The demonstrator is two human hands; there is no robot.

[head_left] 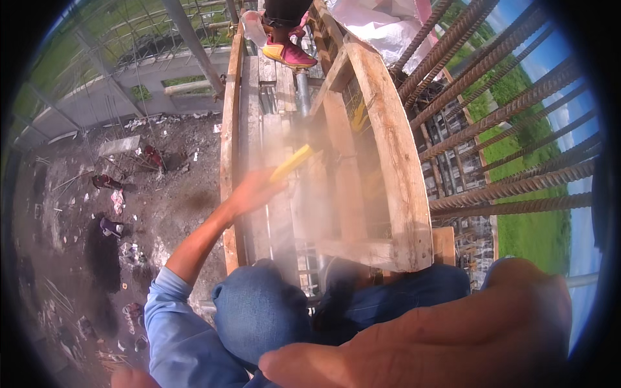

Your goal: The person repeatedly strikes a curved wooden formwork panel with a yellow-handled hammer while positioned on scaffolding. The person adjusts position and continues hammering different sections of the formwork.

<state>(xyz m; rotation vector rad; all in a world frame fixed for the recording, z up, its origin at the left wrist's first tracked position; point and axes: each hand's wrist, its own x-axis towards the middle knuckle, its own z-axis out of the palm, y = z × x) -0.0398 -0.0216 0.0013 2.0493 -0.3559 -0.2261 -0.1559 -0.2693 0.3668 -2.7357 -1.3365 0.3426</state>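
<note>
The left grip (255, 191) is closed around a straight yellow handle (291, 163), raised over a pale plank walkway (249, 103) beside an open, box-like wooden frame (400, 174). The right grip (453, 330) looms close; its hold cannot be told. Beyond: a white sack (381, 29), contents hidden. Littered dark ground (178, 200) lies below.

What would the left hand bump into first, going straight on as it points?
Beyond the yellow handle it holds, the left hand would probably meet the wooden frame; blur leaves depth unclear.
</note>
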